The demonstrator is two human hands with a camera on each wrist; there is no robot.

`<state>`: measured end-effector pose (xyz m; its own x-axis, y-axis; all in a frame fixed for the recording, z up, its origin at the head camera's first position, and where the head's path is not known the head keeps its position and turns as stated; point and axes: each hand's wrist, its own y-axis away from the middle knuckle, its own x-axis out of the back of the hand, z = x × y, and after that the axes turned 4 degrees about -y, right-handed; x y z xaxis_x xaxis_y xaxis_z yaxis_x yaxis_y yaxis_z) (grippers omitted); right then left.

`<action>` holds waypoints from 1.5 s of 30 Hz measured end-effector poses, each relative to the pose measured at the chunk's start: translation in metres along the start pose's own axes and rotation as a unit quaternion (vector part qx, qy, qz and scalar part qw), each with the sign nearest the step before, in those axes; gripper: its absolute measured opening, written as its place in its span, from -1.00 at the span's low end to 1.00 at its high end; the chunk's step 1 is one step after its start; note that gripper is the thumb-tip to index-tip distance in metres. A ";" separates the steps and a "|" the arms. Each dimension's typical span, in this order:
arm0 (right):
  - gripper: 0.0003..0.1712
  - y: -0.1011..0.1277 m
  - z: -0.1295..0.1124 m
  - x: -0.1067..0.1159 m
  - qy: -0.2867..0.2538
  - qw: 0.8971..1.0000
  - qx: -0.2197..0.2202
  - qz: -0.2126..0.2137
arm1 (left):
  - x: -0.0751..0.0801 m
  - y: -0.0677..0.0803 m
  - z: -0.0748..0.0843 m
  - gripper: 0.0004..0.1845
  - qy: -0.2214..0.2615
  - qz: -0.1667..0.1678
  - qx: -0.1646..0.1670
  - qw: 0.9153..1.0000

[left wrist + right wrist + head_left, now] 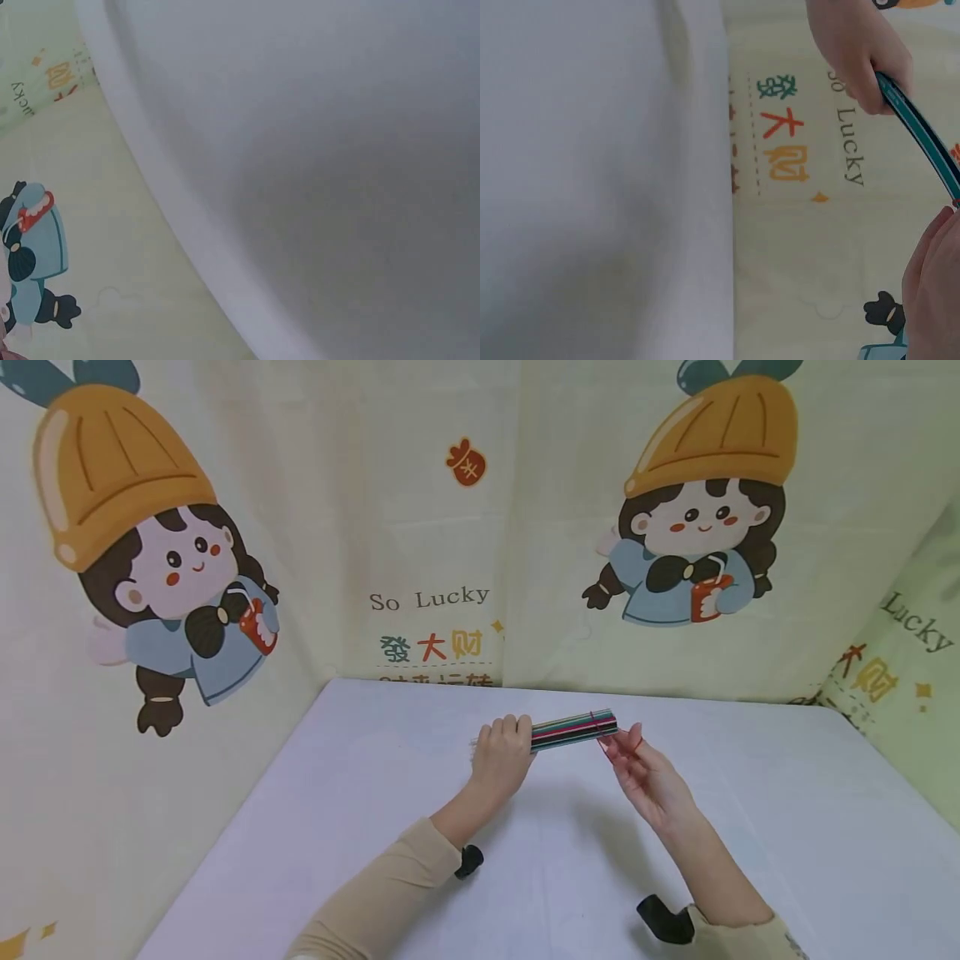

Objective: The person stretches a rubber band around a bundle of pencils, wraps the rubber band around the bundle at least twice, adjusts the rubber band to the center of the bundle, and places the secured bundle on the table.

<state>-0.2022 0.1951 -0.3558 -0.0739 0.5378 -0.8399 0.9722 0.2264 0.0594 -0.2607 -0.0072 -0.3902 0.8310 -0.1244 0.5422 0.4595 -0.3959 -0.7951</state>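
In the head view my left hand (pixel 504 756) grips a bundle of slim pencils (pixel 573 729) near its left end, holding it up over the table. The pencils are striped in green, black and red, and the bundle tilts slightly up to the right. A thin red rubber band (pixel 606 750) runs from the bundle's right end to my right hand (pixel 652 781), stretched over its fingers and thumb. In the right wrist view the left hand (pixel 870 64) holds the teal side of the bundle, and the right hand (pixel 936 281) is at its other end. The left wrist view shows neither hand.
A white-covered table (pixel 375 860) lies below the hands. Behind it hangs a cream curtain (pixel 420 527) printed with cartoon figures and lettering. Black camera pieces (pixel 666 920) stick out at both wrists.
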 end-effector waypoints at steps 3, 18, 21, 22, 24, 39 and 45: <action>-0.70 0.002 -0.009 -0.003 0.103 0.995 0.001 0.014 | 0.001 -0.001 -0.002 -0.62 -0.024 0.020 -0.027 0.999; -0.77 -0.007 -0.022 -0.009 0.374 0.925 -0.048 0.040 | -0.003 0.004 -0.004 -0.71 -0.054 0.035 -0.115 0.991; -0.81 -0.008 -0.017 -0.010 0.395 0.916 -0.031 0.058 | -0.002 0.004 -0.001 -0.76 -0.063 0.041 -0.109 0.991; -0.83 -0.008 -0.015 -0.010 0.397 0.916 -0.022 0.060 | -0.001 0.003 -0.001 -0.78 -0.067 0.039 -0.105 0.991; -0.87 -0.008 -0.011 -0.011 0.389 0.918 -0.003 0.071 | -0.001 0.002 0.001 -0.78 -0.074 0.033 -0.094 0.992; -0.75 0.006 0.006 -0.017 0.317 0.939 0.067 0.119 | 0.005 0.001 0.006 -0.68 -0.050 0.005 -0.057 0.997; -0.84 0.016 0.010 -0.006 0.306 0.945 0.080 0.077 | 0.006 0.002 0.000 -0.63 -0.052 -0.024 -0.067 0.996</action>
<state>-0.1844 0.1873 -0.3546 0.0050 0.9349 -0.3549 0.9995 0.0067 0.0320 -0.2546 -0.0082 -0.3881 0.8403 -0.0094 0.5421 0.4596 -0.5181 -0.7214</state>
